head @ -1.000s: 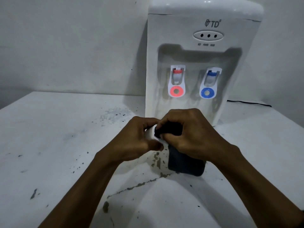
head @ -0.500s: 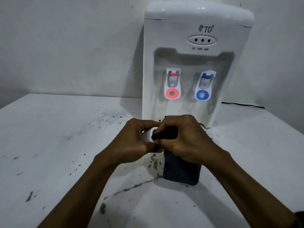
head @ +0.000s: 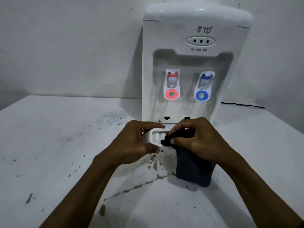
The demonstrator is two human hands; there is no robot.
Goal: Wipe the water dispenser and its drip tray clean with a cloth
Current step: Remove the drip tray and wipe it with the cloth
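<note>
Drip tray (head: 150,137) off water dispenser (head: 195,66), held just in front of it above table (head: 49,145). Left hand (head: 131,145) clasps tray end. Right hand (head: 199,140) clenches dark cloth (head: 192,170), pressing it into tray.

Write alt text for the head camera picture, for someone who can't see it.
Two bare hands clean a white drip tray: the left hand holds it while the right hand presses a dark cloth into it. Behind stands a white water dispenser with red and blue taps, on a scuffed white table.
</note>
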